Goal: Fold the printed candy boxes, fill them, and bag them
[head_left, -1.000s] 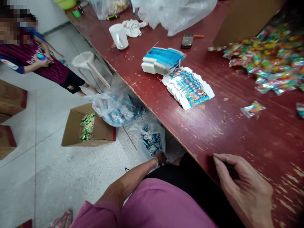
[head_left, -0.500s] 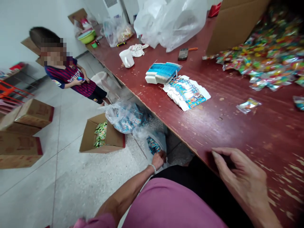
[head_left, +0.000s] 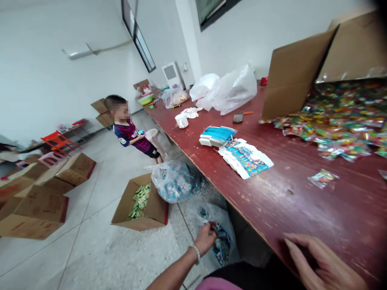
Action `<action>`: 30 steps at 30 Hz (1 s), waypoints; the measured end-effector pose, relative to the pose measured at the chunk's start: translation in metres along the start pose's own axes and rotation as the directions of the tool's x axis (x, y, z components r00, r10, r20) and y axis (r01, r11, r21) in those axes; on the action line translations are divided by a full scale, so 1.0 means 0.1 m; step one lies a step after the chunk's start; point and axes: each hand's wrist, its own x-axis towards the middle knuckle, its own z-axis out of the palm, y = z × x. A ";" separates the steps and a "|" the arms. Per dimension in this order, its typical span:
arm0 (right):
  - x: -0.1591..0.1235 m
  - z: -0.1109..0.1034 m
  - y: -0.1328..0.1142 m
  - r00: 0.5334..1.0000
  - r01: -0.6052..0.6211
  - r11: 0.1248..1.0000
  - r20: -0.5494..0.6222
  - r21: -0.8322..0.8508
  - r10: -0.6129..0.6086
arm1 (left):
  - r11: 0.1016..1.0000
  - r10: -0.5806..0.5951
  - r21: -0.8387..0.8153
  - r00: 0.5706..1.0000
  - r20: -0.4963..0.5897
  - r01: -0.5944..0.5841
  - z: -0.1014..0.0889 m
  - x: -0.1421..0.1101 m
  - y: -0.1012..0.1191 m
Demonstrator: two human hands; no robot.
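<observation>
Right hand: my right hand (head_left: 325, 264) lies nearest me on the edge of the red table (head_left: 302, 201), palm down, fingers loosely curled, pads on the wood. It has hold of nothing; I judge it is there to steady me while I lean down to the other side.

Left hand: my left hand (head_left: 205, 238) is stretched down beside my knee, arm nearly straight, wrist with a pale bracelet (head_left: 197, 253). The fingers are bunched at the mouth of the small clear bag (head_left: 222, 235) on the floor; they look pinched on the plastic or on a packet inside, but I cannot tell which, nor how tightly.

Small clear bag: it sits on the floor just under the table edge, within arm's reach from my seat, its mouth open upward, blue printed packets (head_left: 222, 245) showing through.

Larger bag: a fuller clear bag of similar packets (head_left: 173, 183) lies farther along the floor, leaning on an open carton (head_left: 142, 203) with green packets in it.

Table middle: one loose sachet (head_left: 323, 178) lies apart; beyond it, a fanned row of flat printed cards (head_left: 246, 159) and a blue and white stack (head_left: 217, 136), laid out for easy picking, I would guess.

Far right: a heap of bright sachets (head_left: 341, 125) spills from a tipped cardboard box (head_left: 302, 68).

Far left: a child (head_left: 131, 133) stands on the floor by the table's far end, well apart from me.
</observation>
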 end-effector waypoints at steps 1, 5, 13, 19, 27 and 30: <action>0.02 0.00 -0.01 1.000 0.007 1.000 0.004 0.016 -0.007 | 0.999 0.034 0.032 0.994 -0.103 -0.031 -0.13 0.00 0.09; 0.10 -0.06 -0.16 1.000 0.024 0.998 0.016 0.061 -0.025 | 0.954 0.293 0.173 0.893 -0.343 -0.247 -0.62 0.09 0.68; 0.18 -0.08 -0.28 1.000 -0.006 0.996 0.000 0.087 0.006 | 0.745 0.628 0.509 0.710 -0.317 -0.432 -0.57 0.59 2.03; 0.20 -0.10 -0.29 0.999 -0.028 0.992 -0.015 0.119 0.030 | 0.610 0.607 0.757 0.751 -0.258 -0.233 -0.53 0.91 2.36; 0.21 -0.10 -0.29 0.999 -0.053 0.988 0.006 0.146 0.053 | 0.567 0.642 0.780 0.735 -0.217 -0.265 -0.58 0.85 2.33; 0.20 -0.11 -0.29 0.998 -0.060 0.987 -0.005 0.150 0.062 | 0.577 0.671 0.756 0.707 -0.224 -0.308 -0.58 0.84 2.31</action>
